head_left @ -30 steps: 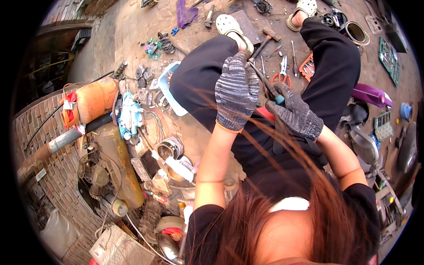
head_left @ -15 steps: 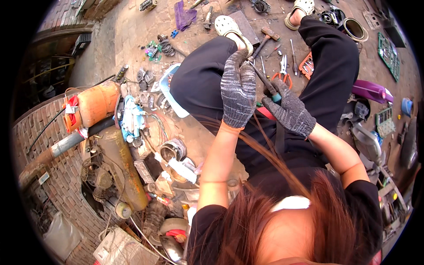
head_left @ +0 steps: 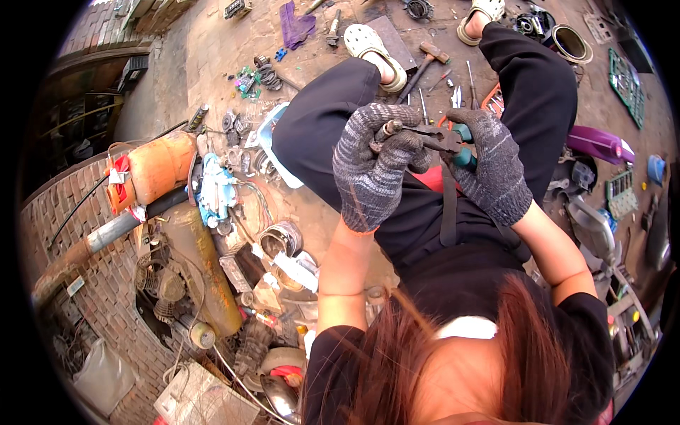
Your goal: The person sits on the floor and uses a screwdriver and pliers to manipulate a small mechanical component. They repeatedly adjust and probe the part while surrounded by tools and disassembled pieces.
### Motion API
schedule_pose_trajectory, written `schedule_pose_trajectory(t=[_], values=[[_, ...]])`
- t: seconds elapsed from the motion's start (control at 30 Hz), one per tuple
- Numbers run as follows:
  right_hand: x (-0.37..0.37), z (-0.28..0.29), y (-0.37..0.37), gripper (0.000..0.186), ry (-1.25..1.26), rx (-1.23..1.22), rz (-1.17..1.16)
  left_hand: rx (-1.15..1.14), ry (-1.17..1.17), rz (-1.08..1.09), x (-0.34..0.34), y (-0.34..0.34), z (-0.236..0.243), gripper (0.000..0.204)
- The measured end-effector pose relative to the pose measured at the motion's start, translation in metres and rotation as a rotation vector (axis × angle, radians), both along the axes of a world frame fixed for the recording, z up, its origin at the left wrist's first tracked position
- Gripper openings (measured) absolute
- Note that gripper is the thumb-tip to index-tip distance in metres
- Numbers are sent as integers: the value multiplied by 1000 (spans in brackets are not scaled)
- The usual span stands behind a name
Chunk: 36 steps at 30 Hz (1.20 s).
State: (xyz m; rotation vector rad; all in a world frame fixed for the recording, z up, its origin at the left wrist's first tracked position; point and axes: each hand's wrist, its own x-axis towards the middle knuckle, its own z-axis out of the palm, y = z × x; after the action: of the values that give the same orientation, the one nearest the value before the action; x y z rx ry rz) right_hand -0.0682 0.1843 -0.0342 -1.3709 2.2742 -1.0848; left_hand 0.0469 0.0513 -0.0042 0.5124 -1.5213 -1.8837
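In a grey knit glove, my left hand (head_left: 368, 173) is closed around a small cylindrical metal part (head_left: 389, 129), whose end sticks out between thumb and fingers. My right hand (head_left: 500, 159), gloved alike, grips the teal handles of a pair of pliers (head_left: 440, 139). The dark jaws point left and reach the part at my left fingertips; whether they bite on it I cannot tell. Both hands are raised above my lap, between my bent knees. Some of the part is hidden by the left glove.
On the ground ahead lie a hammer (head_left: 423, 69), a screwdriver (head_left: 472, 85) and a purple cloth (head_left: 296, 25). A light blue tray (head_left: 269, 138) sits by my left knee. Farther left are an orange cylinder (head_left: 159, 170) and a yellowish cylinder (head_left: 205, 269). A purple container (head_left: 598, 144) lies right.
My left hand has turned and curled its fingers; the metal part now shows in it. The pliers in my right hand have swung from pointing up-left to lying nearly level, jaws at the part.
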Motion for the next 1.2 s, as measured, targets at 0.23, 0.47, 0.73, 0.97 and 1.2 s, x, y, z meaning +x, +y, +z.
schedule_pose_trajectory(t=[0.23, 0.47, 0.73, 0.97, 1.2], values=[[15, -17, 10, 39, -87, -6, -45, -910, -547, 10, -8, -25, -4, 33], [8, -21, 11, 36, -431, 115, 96, -586, -506, -185, -5, -33, -8, 24], [6, -15, 7, 27, -975, 209, 220, -332, -413, -113, -10, -28, -16, 23], [-12, -13, 2, 36, 132, 95, 126, -588, -544, -239, -9, -31, -14, 24], [-10, -8, -2, 34, -75, 164, 74, -1192, -469, -155, -6, -39, -23, 30]])
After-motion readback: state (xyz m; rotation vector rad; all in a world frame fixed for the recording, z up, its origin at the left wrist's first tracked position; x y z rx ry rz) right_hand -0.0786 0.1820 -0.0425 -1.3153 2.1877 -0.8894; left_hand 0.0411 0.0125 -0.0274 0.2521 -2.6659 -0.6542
